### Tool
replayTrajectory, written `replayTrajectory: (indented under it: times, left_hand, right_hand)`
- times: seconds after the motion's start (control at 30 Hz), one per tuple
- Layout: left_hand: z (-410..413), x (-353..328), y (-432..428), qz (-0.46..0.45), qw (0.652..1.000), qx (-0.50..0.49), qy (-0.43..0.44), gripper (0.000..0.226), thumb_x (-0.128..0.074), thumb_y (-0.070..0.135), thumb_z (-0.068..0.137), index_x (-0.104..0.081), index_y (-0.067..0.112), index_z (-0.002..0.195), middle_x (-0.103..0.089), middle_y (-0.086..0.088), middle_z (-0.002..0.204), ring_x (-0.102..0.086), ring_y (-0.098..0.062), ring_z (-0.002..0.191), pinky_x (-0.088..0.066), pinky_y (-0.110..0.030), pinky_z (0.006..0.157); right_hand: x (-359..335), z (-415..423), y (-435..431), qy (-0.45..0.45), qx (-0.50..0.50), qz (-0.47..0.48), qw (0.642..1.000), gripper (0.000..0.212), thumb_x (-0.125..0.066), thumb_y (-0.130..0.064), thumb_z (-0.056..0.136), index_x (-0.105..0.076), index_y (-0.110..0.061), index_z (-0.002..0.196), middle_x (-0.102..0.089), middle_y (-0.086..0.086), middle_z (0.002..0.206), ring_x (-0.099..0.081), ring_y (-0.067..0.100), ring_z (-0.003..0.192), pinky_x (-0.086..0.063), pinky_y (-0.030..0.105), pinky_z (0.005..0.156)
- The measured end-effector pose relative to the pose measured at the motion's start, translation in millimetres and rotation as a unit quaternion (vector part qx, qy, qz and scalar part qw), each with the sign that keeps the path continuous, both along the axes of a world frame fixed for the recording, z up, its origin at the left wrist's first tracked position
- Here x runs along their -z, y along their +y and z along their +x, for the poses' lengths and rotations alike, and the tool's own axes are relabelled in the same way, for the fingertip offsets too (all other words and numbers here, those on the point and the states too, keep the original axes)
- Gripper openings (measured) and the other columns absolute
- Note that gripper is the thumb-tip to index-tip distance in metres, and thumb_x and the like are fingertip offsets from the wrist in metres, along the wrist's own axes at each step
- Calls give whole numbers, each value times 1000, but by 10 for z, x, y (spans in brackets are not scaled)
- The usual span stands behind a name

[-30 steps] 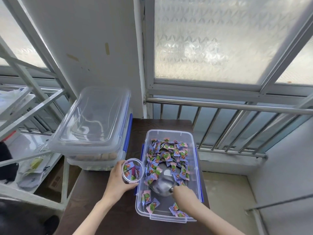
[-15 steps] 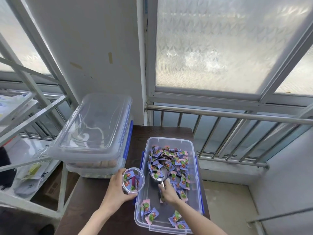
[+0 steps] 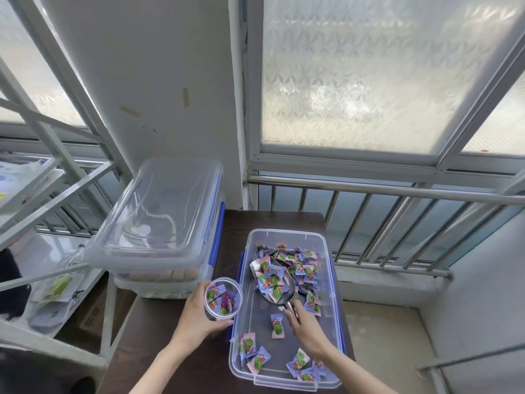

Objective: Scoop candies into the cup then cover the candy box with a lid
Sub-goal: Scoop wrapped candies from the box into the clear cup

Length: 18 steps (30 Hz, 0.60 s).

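Observation:
An open clear candy box (image 3: 328, 280) with blue latches sits on a dark table (image 3: 272, 220). Wrapped candies (image 3: 302, 268) are heaped at its far end, with a few loose ones near me. My right hand (image 3: 305, 328) grips the handle of a metal scoop (image 3: 271, 282), which is lifted and loaded with candies. My left hand (image 3: 196, 317) holds a clear cup (image 3: 223, 298), partly filled with candies, just left of the box. A clear lid (image 3: 159, 206) rests on top of stacked boxes at the left.
Stacked clear containers (image 3: 164, 277) stand left of the candy box. A white metal rack (image 3: 42, 177) with bags fills the far left. A window and steel railing (image 3: 383, 191) run behind the table. The floor drops away on the right.
My right hand pushed the scoop forward into the heap and raised it full of candies. The cup in my left hand stayed beside the box.

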<state>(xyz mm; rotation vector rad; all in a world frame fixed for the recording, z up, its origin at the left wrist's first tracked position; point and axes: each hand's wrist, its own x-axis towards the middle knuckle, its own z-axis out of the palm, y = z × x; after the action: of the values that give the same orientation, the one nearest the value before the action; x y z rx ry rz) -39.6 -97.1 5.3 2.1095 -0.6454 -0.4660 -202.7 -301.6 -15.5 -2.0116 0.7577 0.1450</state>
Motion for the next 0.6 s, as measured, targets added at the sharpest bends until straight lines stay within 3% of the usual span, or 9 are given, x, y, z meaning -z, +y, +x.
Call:
replayTrajectory:
  times: [0.1,0.2,0.27,0.3,0.43,0.5,0.6]
  left_hand:
    - [28,-55,-49,4,1000,11,1,79,-92,31,43,-49,34,109,-62,15,108,-60,-3,102,-47,-14,82]
    - [48,-115,-92,-2,1000,21,-2,75,-93,27,46,-49,31,107,-61,16,107,-56,9,101,-43,-1,76]
    - [53,-154,-114,-3,1000,28,-7,73,-93,30,47,-50,31,105,-61,16,105,-55,9,102,-45,-4,76]
    - [51,-169,-126,-5,1000,29,-9,72,-93,33,47,-50,32,105,-62,16,105,-56,6,101,-46,-8,76]
    - [24,-204,-154,-14,999,31,-26,70,-92,34,46,-51,34,103,-61,14,104,-60,-3,98,-50,-22,81]
    - [20,-207,-157,-24,999,34,-31,70,-91,30,47,-52,34,104,-62,14,105,-60,-2,99,-52,-28,85]
    - [32,-212,-150,-35,998,36,-35,73,-93,32,47,-52,36,108,-63,15,107,-61,-1,101,-53,-28,87]
  right_hand:
    - [-186,-162,-118,6,-32,-20,999,14,-40,-26,101,-47,-16,94,-45,-10,67,-44,0,49,-31,16,51]
    - [-368,-307,-254,17,-68,-50,996,24,-41,-38,99,-50,-16,100,-57,-5,73,-48,2,57,-34,17,57]
    - [-464,-370,-327,23,-92,-72,993,47,-35,-60,89,-51,-16,98,-63,7,82,-46,8,60,-34,23,58]
    - [-513,-385,-356,30,-106,-81,991,48,-35,-62,88,-50,-16,95,-63,11,83,-44,11,61,-34,26,59]
    - [-902,-294,-325,41,-191,-124,973,15,-42,-43,97,-46,-34,86,-60,6,79,-50,18,64,-38,29,60]
    - [-1128,-190,-247,44,-237,-160,957,23,-41,-43,98,-51,-23,99,-59,-1,77,-54,17,64,-41,29,59]
    - [-1463,6,-143,86,-295,-218,926,25,-39,-39,100,-47,-17,91,-46,-8,69,-47,17,64,-34,24,52]
